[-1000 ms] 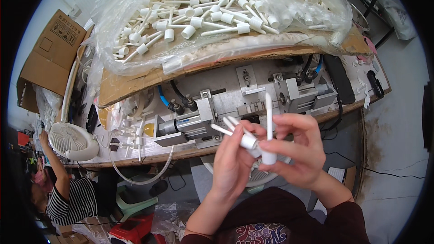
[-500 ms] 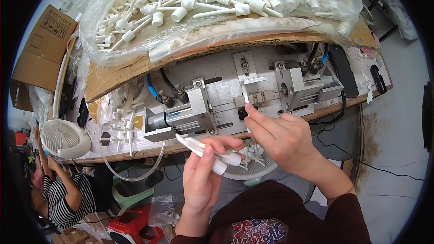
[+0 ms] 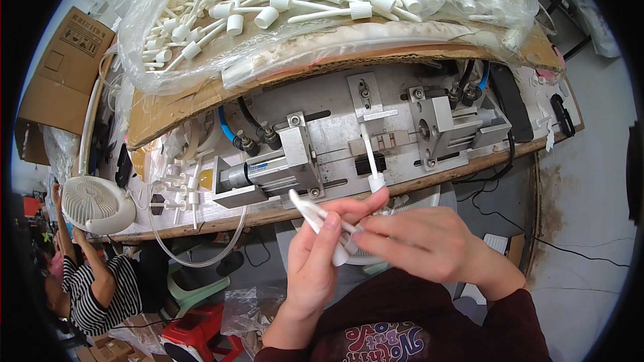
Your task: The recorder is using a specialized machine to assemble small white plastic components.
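Note:
My left hand is closed around a few white plastic capped sticks, their thin ends pointing up and left, the caps lower right. My right hand has come against them, its fingertips pinched at the cap end of one; the fingers partly hide it. Just beyond my hands, another capped stick lies in the metal fixture, its ribbed cap toward me and its tip at the small upright bracket. No hand grips that one.
Pneumatic cylinders flank the fixture. Behind, a plastic bag heaped with capped sticks rests on cardboard. A white fan stands at left. A basket sits below the table edge, partly hidden. A person in stripes works at far left.
My right hand has left the stick in the fixture and moved down and left to the sticks in my left hand. My left hand has shifted slightly right.

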Motion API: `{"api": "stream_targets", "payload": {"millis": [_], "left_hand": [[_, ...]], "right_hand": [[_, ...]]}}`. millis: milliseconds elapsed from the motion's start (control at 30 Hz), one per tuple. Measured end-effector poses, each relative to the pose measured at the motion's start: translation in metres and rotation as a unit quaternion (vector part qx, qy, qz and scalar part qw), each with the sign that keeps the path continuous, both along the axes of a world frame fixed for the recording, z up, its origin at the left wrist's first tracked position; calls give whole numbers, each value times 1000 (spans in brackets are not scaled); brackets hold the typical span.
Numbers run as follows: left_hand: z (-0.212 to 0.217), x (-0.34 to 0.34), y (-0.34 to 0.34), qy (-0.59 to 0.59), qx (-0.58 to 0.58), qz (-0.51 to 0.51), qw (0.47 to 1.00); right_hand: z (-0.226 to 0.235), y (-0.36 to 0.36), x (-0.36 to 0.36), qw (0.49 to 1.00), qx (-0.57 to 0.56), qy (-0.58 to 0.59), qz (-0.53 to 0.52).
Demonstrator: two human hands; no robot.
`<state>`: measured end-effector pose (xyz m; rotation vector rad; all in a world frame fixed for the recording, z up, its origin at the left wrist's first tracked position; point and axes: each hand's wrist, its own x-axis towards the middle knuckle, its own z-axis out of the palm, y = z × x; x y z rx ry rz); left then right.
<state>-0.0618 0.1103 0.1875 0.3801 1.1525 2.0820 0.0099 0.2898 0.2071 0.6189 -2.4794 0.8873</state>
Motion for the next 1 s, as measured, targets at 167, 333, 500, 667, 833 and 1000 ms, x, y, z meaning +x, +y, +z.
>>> {"api": "stream_targets", "payload": {"millis": [167, 333, 500, 667, 833, 1000], "left_hand": [[0, 4, 9, 149, -149, 134, 968], [4, 0, -2, 135, -120, 141, 973], [3, 1, 0, 41, -25, 159, 986], [4, 1, 3, 52, -17, 166, 985], [2, 0, 3, 50, 25, 150, 987], [3, 9, 13, 33, -9, 30, 999]], "right_hand": [[-10, 9, -5, 995, 6, 26, -100], [-28, 10, -12, 970, 177, 52, -162], [-13, 1, -20, 950, 258, 26, -173], [-10, -1, -20, 954, 241, 1, -178], [-4, -3, -9, 995, 27, 26, -97], [-4, -7, 1, 999, 16, 29, -19]]}}
